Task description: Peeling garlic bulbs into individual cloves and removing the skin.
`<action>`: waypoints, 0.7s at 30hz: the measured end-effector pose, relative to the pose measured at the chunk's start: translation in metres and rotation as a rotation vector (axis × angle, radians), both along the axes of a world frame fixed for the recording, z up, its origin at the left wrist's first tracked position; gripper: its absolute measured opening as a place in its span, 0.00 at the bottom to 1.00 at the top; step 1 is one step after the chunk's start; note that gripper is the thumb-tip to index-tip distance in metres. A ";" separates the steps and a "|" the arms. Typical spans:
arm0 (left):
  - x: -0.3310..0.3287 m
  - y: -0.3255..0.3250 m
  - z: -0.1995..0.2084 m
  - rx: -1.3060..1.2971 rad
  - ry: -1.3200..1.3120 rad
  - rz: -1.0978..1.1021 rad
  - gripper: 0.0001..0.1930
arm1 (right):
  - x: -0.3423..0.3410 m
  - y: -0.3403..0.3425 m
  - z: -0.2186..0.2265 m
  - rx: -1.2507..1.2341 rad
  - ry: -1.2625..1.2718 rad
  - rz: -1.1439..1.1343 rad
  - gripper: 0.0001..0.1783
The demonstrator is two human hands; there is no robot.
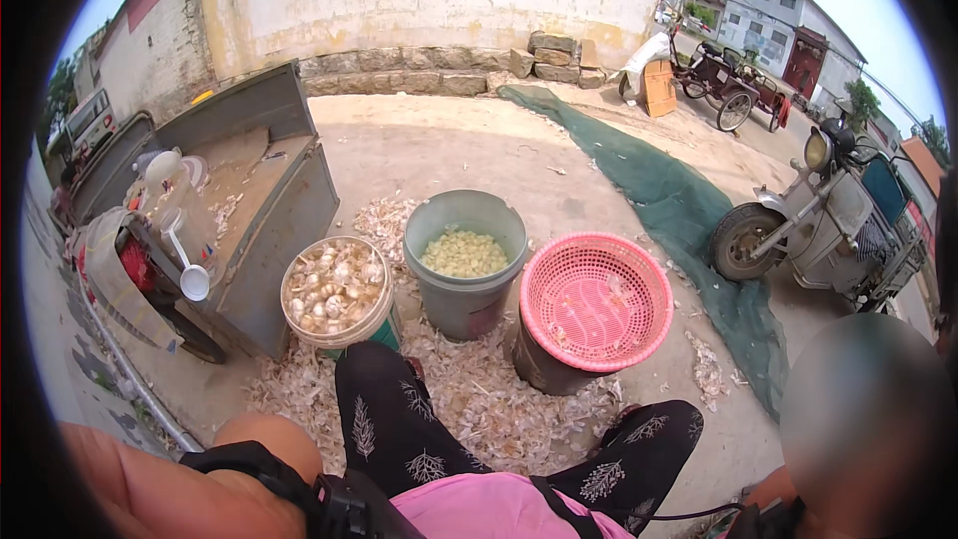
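Note:
Neither my left hand nor my right hand shows; at the lower left only a bare arm is visible. In front of my knees stands a white-rimmed bucket (383, 323) full of garlic bulbs (334, 284). Right of it, a grey-green bucket (461, 301) holds pale peeled garlic cloves (463, 254). Farther right, a pink plastic basket (654, 289) rests on top of a dark bucket (544, 371), with a few bits of skin inside it. Garlic skins (479, 409) lie thick on the ground around the buckets and under my legs.
A metal cart (289, 220) at the left carries a white ladle (195, 282) at its near end. Green netting (649, 170) runs along the ground to the right. A motor tricycle (828, 215) stands beyond it. A blurred shape (868, 419) fills the lower right.

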State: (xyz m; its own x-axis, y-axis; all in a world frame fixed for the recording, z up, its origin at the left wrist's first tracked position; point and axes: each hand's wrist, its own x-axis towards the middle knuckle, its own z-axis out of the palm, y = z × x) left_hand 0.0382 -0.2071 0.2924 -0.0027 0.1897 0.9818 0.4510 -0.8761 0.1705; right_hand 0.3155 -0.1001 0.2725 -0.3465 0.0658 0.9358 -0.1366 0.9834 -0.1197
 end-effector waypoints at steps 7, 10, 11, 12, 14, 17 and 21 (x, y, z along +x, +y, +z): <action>0.007 0.002 0.002 0.030 -0.021 -0.021 0.21 | -0.016 0.010 -0.006 -0.028 0.035 0.016 0.17; 0.014 -0.004 0.003 -0.023 -0.034 -0.010 0.21 | -0.015 0.006 -0.003 -0.098 0.054 0.028 0.16; 0.015 -0.006 0.001 -0.035 -0.037 -0.016 0.22 | -0.014 0.005 -0.003 -0.124 0.067 0.040 0.16; 0.015 -0.006 -0.002 -0.037 -0.035 -0.027 0.22 | -0.013 0.004 -0.003 -0.146 0.089 0.054 0.15; 0.014 -0.001 -0.015 -0.049 -0.043 -0.050 0.22 | -0.016 0.005 -0.012 -0.226 0.129 0.114 0.15; 0.005 0.043 -0.065 -0.427 0.114 0.151 0.21 | -0.034 0.026 -0.052 -0.846 -0.014 0.159 0.14; 0.022 0.094 -0.173 -1.083 0.027 0.036 0.19 | -0.078 0.076 -0.162 -1.988 -0.155 0.502 0.11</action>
